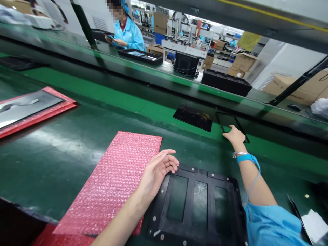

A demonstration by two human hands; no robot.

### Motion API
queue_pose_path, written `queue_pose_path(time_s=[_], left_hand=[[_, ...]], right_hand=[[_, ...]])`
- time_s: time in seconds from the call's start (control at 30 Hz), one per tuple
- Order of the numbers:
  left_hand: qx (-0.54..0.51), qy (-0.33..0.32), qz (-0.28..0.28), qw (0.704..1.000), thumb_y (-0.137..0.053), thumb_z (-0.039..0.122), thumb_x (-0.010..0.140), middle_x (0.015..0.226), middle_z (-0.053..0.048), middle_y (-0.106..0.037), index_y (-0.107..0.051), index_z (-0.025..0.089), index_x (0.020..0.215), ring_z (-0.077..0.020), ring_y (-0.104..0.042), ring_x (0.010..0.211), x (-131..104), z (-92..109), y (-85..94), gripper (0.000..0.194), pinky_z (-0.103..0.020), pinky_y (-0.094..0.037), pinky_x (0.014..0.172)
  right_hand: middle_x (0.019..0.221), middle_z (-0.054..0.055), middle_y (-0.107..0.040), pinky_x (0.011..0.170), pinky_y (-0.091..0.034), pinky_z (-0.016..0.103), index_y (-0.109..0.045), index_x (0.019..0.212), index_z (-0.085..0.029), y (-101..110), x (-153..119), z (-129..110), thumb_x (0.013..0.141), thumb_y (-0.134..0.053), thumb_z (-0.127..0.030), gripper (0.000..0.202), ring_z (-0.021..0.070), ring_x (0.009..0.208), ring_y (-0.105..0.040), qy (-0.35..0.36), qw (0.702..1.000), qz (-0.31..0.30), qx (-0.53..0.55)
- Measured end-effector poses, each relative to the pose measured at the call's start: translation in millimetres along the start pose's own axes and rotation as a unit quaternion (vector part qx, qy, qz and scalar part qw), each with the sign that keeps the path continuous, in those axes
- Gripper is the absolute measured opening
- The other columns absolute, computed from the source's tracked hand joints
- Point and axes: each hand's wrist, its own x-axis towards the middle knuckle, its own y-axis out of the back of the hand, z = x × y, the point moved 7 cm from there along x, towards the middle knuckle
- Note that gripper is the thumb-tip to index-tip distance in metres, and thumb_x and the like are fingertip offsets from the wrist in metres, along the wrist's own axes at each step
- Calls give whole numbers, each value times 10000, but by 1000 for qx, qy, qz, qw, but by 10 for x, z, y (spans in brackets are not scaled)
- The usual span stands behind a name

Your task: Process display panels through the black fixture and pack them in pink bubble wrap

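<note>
My left hand (162,167) hovers over the upper left corner of a black plate with three rectangular openings (189,201), its fingers loosely bent and nothing in them. Silver round dots line that plate's rim. Beside it, to the left, lies a pink bubble-wrap bag (112,177), partly behind my left forearm. My right hand (235,136) is stretched out over a thin black rectangular frame (241,127) on the green strip. Its thumb and forefinger are apart; the other fingers are hidden, and whether it touches the frame cannot be made out.
A glossy black panel (193,117) lies left of the thin frame. Far left, a grey screen panel (30,102) rests on red bubble wrap. Tweezers (298,215) and white paper (315,223) are at lower right. Beyond the raised ledge, a person in blue (130,36) handles something.
</note>
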Motion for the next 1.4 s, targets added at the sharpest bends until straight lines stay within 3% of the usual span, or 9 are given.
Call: queue_pose_path(time_s=[0.13, 0.23, 0.37, 0.47, 0.67, 0.87, 1.13, 1.27, 1.4], left_hand=[[89, -59, 16, 994, -758, 377, 758, 753, -84, -718, -685, 149, 927, -177, -631, 627, 19, 65, 38, 293, -271, -471, 599], [258, -144, 41, 955, -684, 291, 801, 881, -79, -740, -664, 169, 983, -193, -675, 753, 57, 156, 99, 220, -294, -515, 689], [555, -275, 97, 779, -532, 64, 791, 1200, -83, -688, -669, 201, 1105, -226, -654, 1114, 32, 322, 210, 369, -396, -512, 1013], [706, -254, 169, 639, -579, 91, 816, 1325, -126, -621, -656, 183, 1208, -286, -576, 1266, -75, 359, 462, 410, -445, -451, 1117], [781, -184, 251, 541, -633, 250, 868, 1175, -149, -657, -718, 192, 1154, -355, -588, 1152, -516, 351, 995, 305, -493, -486, 995], [751, -210, 333, 530, -493, 182, 859, 919, -103, -647, -770, 183, 1017, -283, -637, 898, -953, 488, 1364, 319, -401, -517, 867], [573, -356, 533, 511, -520, 285, 844, 845, -56, -517, -774, 195, 1132, -247, -569, 791, -2008, 602, 2107, 394, -398, -529, 827], [545, -281, 614, 497, -483, 284, 877, 945, -74, -496, -717, 177, 1256, -271, -587, 940, -2277, 371, 2650, 458, -420, -526, 943], [579, -162, 614, 511, -461, 221, 898, 1028, -105, -521, -620, 150, 1388, -307, -594, 1089, -2171, -94, 3032, 519, -472, -507, 1022]], right_hand=[[1077, 124, -750, 973, -520, 494, -635, 1256, -202, 181, -127, 33, 716, -700, -203, 544, 328, 1108, -679, 42, 998, -11, 54], [1026, 97, -765, 885, -573, 409, -628, 1211, -197, 281, -417, 27, 691, -690, -258, 527, 269, 992, -721, 117, 986, -45, 112], [1025, 91, -771, 925, -567, 415, -647, 1132, -212, 470, -1099, 191, 657, -715, -331, 495, 263, 985, -722, 236, 954, -94, 159], [1062, 74, -768, 877, -579, 431, -665, 1136, -249, 674, -1761, 452, 777, -664, -386, 385, 262, 953, -728, 410, 904, -76, 96], [1195, -15, -759, 837, -581, 338, -667, 1141, -313, 711, -2822, 1005, 846, -628, -233, 308, 211, 1020, -721, 626, 772, -87, -73], [1121, 5, -779, 805, -568, 350, -702, 1071, -272, 667, -3128, 922, 841, -519, -161, 315, 197, 914, -718, 642, 760, -67, -77], [1079, 35, -777, 816, -562, 378, -690, 1203, -266, 570, -3084, 925, 921, -590, -310, 303, 219, 945, -714, 612, 779, -113, -83], [1052, 41, -776, 825, -575, 373, -713, 1159, -270, 589, -3062, 907, 978, -566, -416, 275, 225, 955, -723, 590, 794, -133, -57], [997, 38, -779, 792, -588, 337, -738, 1120, -277, 631, -2943, 903, 1002, -541, -447, 285, 213, 927, -737, 565, 814, -137, -11]])
